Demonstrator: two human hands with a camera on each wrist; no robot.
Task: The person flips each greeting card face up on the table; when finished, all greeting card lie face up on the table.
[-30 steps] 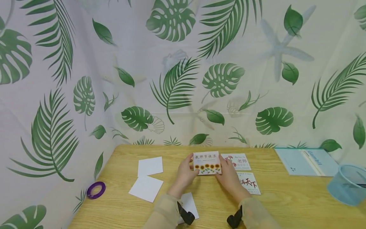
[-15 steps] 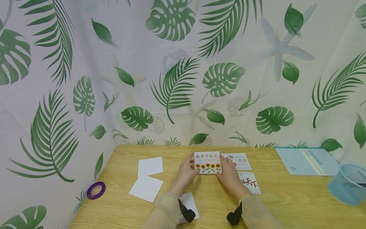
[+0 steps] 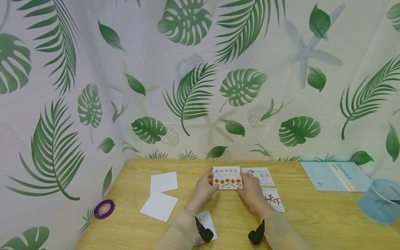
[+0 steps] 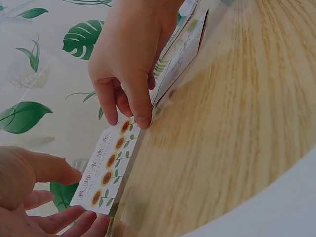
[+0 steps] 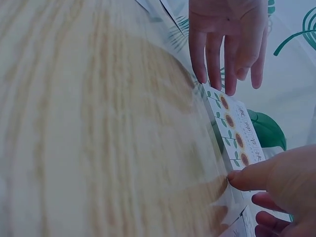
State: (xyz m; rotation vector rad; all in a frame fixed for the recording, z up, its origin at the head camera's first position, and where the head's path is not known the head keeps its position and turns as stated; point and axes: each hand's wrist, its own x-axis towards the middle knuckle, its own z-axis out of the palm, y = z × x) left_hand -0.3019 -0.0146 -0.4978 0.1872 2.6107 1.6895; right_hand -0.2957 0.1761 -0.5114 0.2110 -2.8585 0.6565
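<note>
both hands pinch the sunflower card point(image 3: 227, 177) by its side edges at the far middle of the table point(image 3: 312, 222) in the head view, left hand point(image 3: 203, 189) and right hand point(image 3: 251, 191), while the left wrist view shows fingertips point(image 4: 143, 120) on the card's edge, and the right wrist view a fingertip point(image 5: 234, 178) against it.

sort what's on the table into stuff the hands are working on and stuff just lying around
In hand: sunflower card, held at its ends by left hand and right hand.

Lying about: two printed cards, white blank cards, purple tape roll, blue folder, blue cup.
</note>
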